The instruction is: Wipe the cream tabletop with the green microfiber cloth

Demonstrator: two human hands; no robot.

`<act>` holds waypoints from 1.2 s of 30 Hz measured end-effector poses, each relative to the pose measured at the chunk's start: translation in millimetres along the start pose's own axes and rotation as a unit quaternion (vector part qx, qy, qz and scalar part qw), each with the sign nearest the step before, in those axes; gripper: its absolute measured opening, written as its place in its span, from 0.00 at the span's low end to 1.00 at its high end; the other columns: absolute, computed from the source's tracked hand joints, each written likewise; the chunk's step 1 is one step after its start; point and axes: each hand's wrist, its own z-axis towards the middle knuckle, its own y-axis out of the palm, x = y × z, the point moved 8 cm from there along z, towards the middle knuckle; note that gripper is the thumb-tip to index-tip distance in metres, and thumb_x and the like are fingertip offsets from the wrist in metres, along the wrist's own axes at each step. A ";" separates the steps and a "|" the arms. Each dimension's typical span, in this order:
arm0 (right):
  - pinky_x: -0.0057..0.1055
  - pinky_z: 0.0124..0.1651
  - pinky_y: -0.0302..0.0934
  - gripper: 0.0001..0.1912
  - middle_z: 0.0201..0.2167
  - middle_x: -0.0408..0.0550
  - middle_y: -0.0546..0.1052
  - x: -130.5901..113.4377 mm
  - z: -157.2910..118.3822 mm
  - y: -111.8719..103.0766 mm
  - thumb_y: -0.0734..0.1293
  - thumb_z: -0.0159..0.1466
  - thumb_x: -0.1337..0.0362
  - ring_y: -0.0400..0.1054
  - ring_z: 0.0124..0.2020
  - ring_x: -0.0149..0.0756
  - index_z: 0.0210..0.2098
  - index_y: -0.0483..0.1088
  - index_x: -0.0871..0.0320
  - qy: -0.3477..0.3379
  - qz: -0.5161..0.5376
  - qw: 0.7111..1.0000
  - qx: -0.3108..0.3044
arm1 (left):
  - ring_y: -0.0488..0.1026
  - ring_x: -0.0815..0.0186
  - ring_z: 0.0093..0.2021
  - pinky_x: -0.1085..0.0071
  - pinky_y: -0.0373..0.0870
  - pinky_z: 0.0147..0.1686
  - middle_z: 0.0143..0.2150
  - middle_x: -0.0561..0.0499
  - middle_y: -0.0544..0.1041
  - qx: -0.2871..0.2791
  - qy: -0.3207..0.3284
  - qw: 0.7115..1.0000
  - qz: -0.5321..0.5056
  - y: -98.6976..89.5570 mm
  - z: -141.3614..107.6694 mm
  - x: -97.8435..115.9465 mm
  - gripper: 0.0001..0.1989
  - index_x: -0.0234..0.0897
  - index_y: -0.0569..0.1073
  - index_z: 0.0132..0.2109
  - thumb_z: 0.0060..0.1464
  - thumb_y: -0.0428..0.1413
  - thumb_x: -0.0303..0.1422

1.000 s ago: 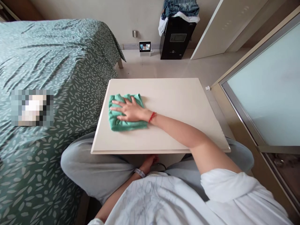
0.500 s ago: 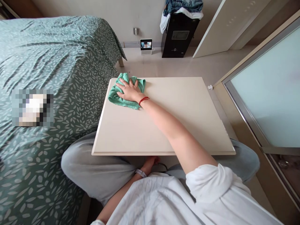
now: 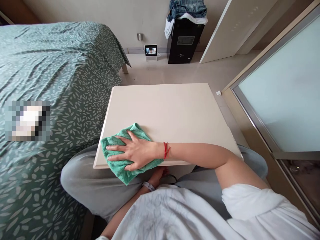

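Note:
A green cloth lies over the near left corner of a cream tabletop, one end hanging past the front edge. My right hand, with a red string bracelet at the wrist, rests flat on the cloth with its fingers spread. Below the table's front edge is my left hand, a pale watch band on its wrist. The fingers of my left hand are mostly hidden beneath the tabletop.
A bed with a green leaf-patterned cover stands at the left. Ahead are a small screen and a black cabinet topped with clothes. A glass-panelled door is at the right.
My right hand and the green cloth have moved from the far left corner to the near left corner of the tabletop. The view has shifted slightly.

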 end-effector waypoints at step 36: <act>0.82 0.79 0.55 0.34 0.89 0.52 0.61 11.0 33.0 0.2 0.69 0.80 0.50 0.56 0.86 0.76 0.84 0.70 0.39 0.003 -0.007 1.000 0.017 | 0.69 0.65 0.31 0.70 0.62 0.35 0.31 0.44 0.73 -0.034 0.004 0.999 0.032 8.7 -3.7 -0.1 0.16 0.32 0.68 0.33 0.37 0.49 0.39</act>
